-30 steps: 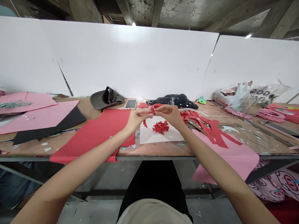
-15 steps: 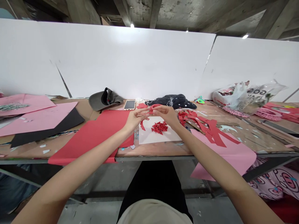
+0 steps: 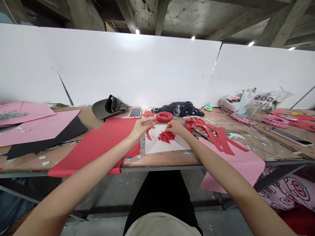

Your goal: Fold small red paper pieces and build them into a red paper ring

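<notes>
My right hand (image 3: 177, 127) has left the red coil (image 3: 164, 114) for red pieces (image 3: 166, 138) nearer me; left hand (image 3: 140, 127) beside it; fingertips nearly together, holds unclear.

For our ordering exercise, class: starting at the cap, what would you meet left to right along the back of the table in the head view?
Cap → phone → red scrap → red coil → green ring → white bag → pink coils.

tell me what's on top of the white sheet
A pile of red pieces and a curved red scrap lie on the white sheet. What the pile and right hand cover can't be seen.
</notes>
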{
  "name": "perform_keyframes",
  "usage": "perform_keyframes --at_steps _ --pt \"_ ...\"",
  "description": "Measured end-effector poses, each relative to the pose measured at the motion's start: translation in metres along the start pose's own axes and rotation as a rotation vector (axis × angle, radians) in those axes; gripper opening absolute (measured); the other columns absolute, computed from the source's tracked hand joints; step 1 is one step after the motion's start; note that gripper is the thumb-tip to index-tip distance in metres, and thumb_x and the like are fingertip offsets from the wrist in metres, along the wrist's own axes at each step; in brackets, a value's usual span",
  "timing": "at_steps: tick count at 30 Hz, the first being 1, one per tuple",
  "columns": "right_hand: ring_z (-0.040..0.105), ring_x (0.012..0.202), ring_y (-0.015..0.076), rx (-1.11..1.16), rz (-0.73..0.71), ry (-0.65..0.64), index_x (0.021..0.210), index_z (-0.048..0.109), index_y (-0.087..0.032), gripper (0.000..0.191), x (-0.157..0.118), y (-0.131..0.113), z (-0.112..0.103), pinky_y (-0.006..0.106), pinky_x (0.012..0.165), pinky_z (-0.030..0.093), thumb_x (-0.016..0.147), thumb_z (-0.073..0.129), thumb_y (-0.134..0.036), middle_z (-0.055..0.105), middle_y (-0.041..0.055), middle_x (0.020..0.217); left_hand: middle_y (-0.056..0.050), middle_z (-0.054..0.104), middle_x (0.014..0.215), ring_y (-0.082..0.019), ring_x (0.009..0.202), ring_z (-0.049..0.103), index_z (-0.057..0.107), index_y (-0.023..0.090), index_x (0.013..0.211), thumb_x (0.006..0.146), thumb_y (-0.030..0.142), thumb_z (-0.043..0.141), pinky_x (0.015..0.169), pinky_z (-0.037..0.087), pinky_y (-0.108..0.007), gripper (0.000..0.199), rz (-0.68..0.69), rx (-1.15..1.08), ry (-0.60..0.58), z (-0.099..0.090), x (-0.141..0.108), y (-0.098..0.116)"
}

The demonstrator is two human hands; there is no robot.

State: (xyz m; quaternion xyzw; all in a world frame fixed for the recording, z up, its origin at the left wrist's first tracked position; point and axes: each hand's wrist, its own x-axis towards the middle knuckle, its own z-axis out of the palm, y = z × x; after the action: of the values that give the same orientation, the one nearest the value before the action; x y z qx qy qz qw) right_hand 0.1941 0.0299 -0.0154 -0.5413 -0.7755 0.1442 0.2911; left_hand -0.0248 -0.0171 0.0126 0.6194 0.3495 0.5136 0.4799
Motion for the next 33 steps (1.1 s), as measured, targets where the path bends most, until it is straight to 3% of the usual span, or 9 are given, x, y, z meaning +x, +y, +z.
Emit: perform_keyframes --at_steps 4,7,10,13,18,28,33 --pt "0.056 0.053 0.0112 0.062 -0.018 0.105 0.058 0.061 -0.015 0.021 0.003 -0.004 -0.006 0.023 0.052 0.04 0.076 0.064 -0.026 0.065 0.0017 0.057 -0.008 0.073 0.096 -0.017 0.077 0.066 0.076 0.02 0.101 0.066 0.036 0.081 0.076 0.054 -0.031 0.039 0.01 0.002 -0.01 0.0 0.001 0.0" --pt "0.064 0.058 0.0145 0.365 -0.031 0.2 0.066 0.06 -0.017 0.026 0.001 -0.015 -0.012 0.025 0.055 0.047 0.08 0.064 -0.037 0.068 0.003 0.063 -0.009 0.074 0.097 -0.017 0.077 0.067 0.076 0.018 0.095 0.065 0.037 0.081 0.077 0.055 -0.032 0.035 0.01 -0.001 -0.017 -0.001 0.003 -0.002" --pt "0.068 0.06 0.0168 0.719 -0.101 0.217 0.074 0.061 -0.018 0.03 -0.006 -0.031 -0.018 0.029 0.057 0.054 0.072 0.073 -0.045 0.069 0.0019 0.065 -0.01 0.074 0.097 -0.019 0.084 0.069 0.076 0.018 0.089 0.065 0.038 0.082 0.083 0.054 -0.034 0.032 0.028 -0.021 -0.043 -0.001 0.004 -0.005" --pt "0.07 0.067 0.0169 0.854 -0.197 0.199 0.082 0.067 -0.018 0.033 -0.016 -0.045 -0.024 0.032 0.066 0.058 0.066 0.08 -0.043 0.072 0.0027 0.073 -0.01 0.075 0.094 -0.02 0.088 0.07 0.075 0.017 0.091 0.063 0.038 0.084 0.089 0.054 -0.036 0.036 0.056 -0.045 -0.071 -0.001 0.004 -0.006" --pt "0.071 0.081 0.0186 0.84 -0.27 0.208 0.083 0.07 -0.018 0.031 -0.025 -0.056 -0.025 0.035 0.078 0.06 0.064 0.082 -0.039 0.074 0.0043 0.085 -0.01 0.075 0.094 -0.024 0.09 0.071 0.073 0.015 0.091 0.062 0.036 0.085 0.084 0.057 -0.037 0.038 0.106 -0.091 -0.055 0.001 0.002 -0.001" --pt "0.07 0.08 0.0185 0.84 -0.305 0.242 0.078 0.07 -0.02 0.028 -0.029 -0.064 -0.026 0.037 0.079 0.06 0.064 0.083 -0.04 0.074 0.0037 0.083 -0.011 0.074 0.098 -0.027 0.095 0.069 0.073 0.016 0.089 0.064 0.039 0.083 0.069 0.06 -0.035 0.036 0.154 -0.093 -0.065 0.003 0.0 0.005" --pt "0.07 0.084 0.0185 0.829 -0.279 0.277 0.078 0.071 -0.02 0.028 -0.031 -0.065 -0.03 0.037 0.084 0.059 0.064 0.082 -0.042 0.074 0.0041 0.087 -0.01 0.074 0.096 -0.027 0.094 0.069 0.072 0.016 0.088 0.065 0.038 0.083 0.071 0.06 -0.035 0.034 0.177 -0.086 -0.026 0.003 0.001 0.006"
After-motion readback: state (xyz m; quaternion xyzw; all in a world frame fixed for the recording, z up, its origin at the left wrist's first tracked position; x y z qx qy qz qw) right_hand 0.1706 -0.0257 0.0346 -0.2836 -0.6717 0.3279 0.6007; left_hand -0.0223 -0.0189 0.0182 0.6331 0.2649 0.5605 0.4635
